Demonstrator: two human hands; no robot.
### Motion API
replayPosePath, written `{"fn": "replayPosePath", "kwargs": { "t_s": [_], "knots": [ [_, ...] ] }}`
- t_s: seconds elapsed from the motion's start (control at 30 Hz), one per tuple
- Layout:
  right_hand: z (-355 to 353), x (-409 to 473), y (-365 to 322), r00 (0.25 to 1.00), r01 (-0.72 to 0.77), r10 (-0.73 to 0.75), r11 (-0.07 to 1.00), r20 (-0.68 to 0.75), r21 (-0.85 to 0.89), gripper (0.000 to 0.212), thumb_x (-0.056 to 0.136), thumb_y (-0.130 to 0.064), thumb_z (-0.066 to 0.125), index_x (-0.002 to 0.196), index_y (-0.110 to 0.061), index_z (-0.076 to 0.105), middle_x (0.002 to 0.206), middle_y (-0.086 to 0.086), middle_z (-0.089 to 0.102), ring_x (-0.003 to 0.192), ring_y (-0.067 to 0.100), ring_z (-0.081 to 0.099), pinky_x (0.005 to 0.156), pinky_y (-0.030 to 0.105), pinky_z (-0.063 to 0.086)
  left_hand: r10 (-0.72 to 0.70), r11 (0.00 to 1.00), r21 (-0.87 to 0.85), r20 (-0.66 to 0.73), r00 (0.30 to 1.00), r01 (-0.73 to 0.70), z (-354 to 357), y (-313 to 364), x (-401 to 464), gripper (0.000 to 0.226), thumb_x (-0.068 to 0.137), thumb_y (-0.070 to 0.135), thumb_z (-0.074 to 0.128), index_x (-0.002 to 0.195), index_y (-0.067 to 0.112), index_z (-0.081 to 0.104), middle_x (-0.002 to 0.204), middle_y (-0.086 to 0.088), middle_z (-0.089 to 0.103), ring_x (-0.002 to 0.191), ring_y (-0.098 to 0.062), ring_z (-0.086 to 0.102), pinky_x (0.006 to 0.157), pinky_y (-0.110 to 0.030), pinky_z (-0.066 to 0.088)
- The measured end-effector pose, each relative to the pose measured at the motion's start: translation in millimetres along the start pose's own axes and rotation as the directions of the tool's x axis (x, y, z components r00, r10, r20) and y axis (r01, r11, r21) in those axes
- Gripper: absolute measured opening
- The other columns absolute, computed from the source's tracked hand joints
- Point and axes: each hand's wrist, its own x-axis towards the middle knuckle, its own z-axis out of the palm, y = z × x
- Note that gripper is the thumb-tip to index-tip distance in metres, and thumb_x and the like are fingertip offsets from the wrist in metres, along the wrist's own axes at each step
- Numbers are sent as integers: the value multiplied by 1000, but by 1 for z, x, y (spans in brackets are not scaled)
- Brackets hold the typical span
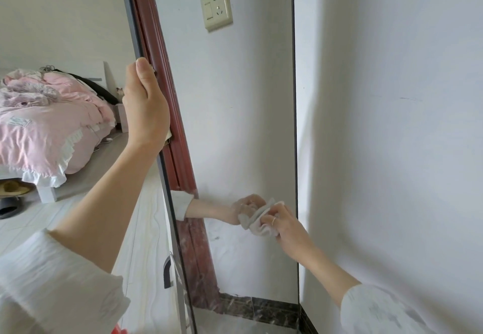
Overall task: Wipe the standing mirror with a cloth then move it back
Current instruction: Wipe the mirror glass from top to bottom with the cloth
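Left hand (145,106) grips the mirror (235,124) edge; right hand (283,225) presses bunched cloth (257,220) against glass.

pink bedding (47,124) on bed, white wall (392,124), pale floor (146,229)

off-white cloth (257,220), pink bedding (49,124), dark-red door frame (167,93)

Glossy glass mirror (235,124); soft, perhaps cotton cloth (257,220).
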Motion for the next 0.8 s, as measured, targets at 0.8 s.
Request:
{"fn": "replayPosePath", "kwargs": {
  "t_s": [0.8],
  "knots": [
    [-14, 22, -21, 987, -104, 80, 980, 138, 171, 21, 87, -5, 50, 101, -9, 65, 106, 4, 52, 110, 24, 48, 89, 28, 40, -46, 997, -67, 56, 997, 50, -5, 0, -9, 25, 102, 24, 17, 84, 19, 34, 73, 12, 29, 63, 6, 33, 69, -7, 32]
  ]
}}
